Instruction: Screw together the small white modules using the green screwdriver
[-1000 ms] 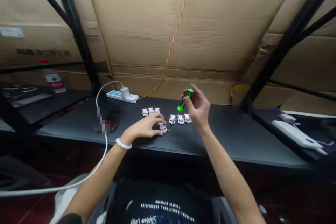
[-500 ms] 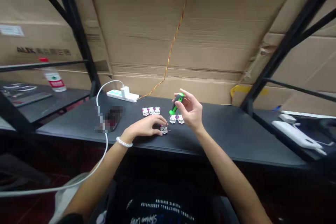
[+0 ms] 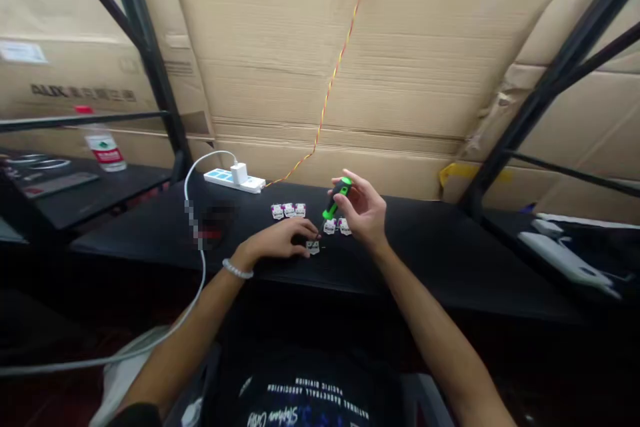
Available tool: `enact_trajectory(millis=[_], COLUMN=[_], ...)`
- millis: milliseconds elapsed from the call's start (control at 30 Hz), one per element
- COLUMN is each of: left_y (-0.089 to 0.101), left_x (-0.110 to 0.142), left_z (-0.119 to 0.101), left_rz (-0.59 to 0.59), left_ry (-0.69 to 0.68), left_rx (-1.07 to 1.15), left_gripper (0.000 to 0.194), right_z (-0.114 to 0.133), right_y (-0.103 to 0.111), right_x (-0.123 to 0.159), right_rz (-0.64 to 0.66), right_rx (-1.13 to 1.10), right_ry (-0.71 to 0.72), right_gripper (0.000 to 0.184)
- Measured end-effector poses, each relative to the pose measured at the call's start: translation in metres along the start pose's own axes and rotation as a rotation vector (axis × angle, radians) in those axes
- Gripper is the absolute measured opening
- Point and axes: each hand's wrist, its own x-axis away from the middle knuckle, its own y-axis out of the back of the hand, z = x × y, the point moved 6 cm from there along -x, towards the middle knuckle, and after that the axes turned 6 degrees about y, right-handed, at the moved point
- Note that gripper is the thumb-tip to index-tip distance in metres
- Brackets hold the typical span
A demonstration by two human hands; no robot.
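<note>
My right hand (image 3: 364, 208) grips a green and black screwdriver (image 3: 335, 199), tilted with its tip down toward a small white and pink part (image 3: 313, 247) on the black table (image 3: 450, 247). My left hand (image 3: 283, 240) rests on the table with its fingertips pinching that part in place. Two similar parts (image 3: 337, 227) lie just behind it, partly hidden by my right hand. A row of three more parts (image 3: 289, 211) sits farther back.
A white power strip (image 3: 234, 179) with a charger and white cable stands at the back left. A red and yellow twisted wire (image 3: 330, 90) hangs over the cardboard wall. A phone (image 3: 213, 225) lies left of my hands. Black shelf frames stand on both sides.
My right hand has brought the screwdriver down and left from above the parts until its tip points at the part under my left fingers. My left hand stayed put.
</note>
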Motion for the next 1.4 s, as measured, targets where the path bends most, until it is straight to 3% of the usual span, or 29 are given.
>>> enact_trajectory(millis=[300,667,867,1100,1200,1400], left_y=[0.001,-0.002,-0.003,-0.01,-0.01,-0.009], left_x=[-0.001,-0.002,-0.002,-0.003,-0.003,-0.002], left_z=[-0.003,-0.009,-0.014,-0.017,-0.016,-0.017], left_rz=[-0.001,0.014,0.033,0.05,0.051,0.064], left_ry=[0.017,-0.036,-0.038,-0.052,-0.049,-0.057], left_rx=[0.014,-0.003,0.027,0.082,0.094,0.072], left_gripper=[0.031,0.017,0.021,0.025,0.022,0.019], right_z=[0.0,0.025,0.027,0.04,0.042,0.035], right_y=[-0.002,-0.013,-0.024,0.001,0.002,-0.017], right_x=[0.001,0.003,0.014,0.033,0.035,0.026], right_rz=[0.035,0.023,0.143,-0.012,-0.047,0.12], right_rx=[0.004,0.3,0.127,0.162,0.185,0.058], right_ry=[0.016,0.107,-0.016,0.038,0.026,-0.082], right_gripper=[0.05,0.04,0.045,0.048,0.049,0.044])
